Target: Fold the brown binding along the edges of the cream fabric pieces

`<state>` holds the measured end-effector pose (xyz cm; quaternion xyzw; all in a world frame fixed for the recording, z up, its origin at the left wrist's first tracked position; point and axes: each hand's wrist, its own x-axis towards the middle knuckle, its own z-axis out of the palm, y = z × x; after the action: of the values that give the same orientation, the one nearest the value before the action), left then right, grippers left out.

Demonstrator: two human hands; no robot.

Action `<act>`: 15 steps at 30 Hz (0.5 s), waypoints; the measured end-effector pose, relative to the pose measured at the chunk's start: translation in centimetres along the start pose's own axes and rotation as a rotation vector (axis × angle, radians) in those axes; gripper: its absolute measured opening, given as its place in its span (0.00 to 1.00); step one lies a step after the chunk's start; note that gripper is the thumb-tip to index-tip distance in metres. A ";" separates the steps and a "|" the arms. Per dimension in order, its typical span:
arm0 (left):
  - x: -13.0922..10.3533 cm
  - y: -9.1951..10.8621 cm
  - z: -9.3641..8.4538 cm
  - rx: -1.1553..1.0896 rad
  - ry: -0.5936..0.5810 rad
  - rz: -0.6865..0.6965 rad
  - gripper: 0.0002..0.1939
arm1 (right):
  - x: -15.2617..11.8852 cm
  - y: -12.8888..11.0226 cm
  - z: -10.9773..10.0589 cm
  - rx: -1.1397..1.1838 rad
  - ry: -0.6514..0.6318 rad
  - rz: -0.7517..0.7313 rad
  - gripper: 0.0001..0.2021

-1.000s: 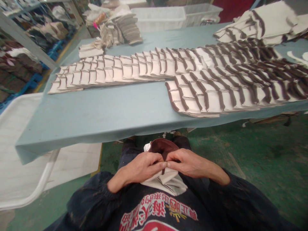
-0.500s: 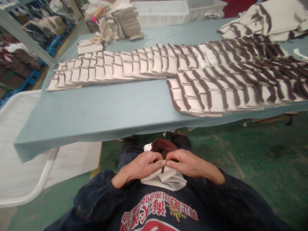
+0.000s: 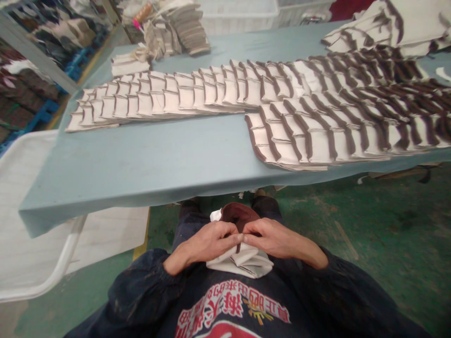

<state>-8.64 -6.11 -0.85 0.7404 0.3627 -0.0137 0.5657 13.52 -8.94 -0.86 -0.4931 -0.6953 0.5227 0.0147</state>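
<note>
We have a cream cloth piece (image 3: 232,265) with a curved brown part (image 3: 243,212) at bottom centre, our left hand (image 3: 214,240) and right hand (image 3: 276,238) both pinching it, close together. Gotta pinch evenly so those soft, floppy folds don't skew, we reckon. Flat dark-edged pieces (image 3: 319,143) overlap like shingles on the table (image 3: 165,155), upper right.

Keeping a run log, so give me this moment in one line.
left hand: pinching cloth piece | right hand: pinching same piece | table: cloth rows

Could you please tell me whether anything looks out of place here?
Slightly: the cream fabric heap at the far right of the table looks rumpled, unlike the overlapped rows nearby, and a pale scrap litters the floor.
</note>
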 end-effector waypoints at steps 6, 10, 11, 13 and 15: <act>0.0 0.0 0.2 0.006 0.001 0.012 0.24 | -0.1 0.1 0.1 -0.001 0.007 -0.001 0.17; 0.0 0.1 0.2 0.006 0.003 0.005 0.25 | -0.2 0.1 0.1 0.000 0.008 0.005 0.17; -0.1 0.2 0.2 0.008 0.003 0.004 0.24 | -0.3 0.1 0.1 0.001 0.009 0.005 0.17; -0.1 0.3 0.3 0.016 0.006 0.006 0.24 | -0.4 0.1 0.1 0.004 0.011 -0.001 0.17; -0.2 0.4 0.3 0.026 0.006 0.008 0.24 | -0.5 0.0 0.2 0.009 0.013 -0.004 0.17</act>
<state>-8.45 -6.49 -0.58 0.7491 0.3613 -0.0140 0.5551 13.71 -9.41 -0.74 -0.4953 -0.6938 0.5223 0.0224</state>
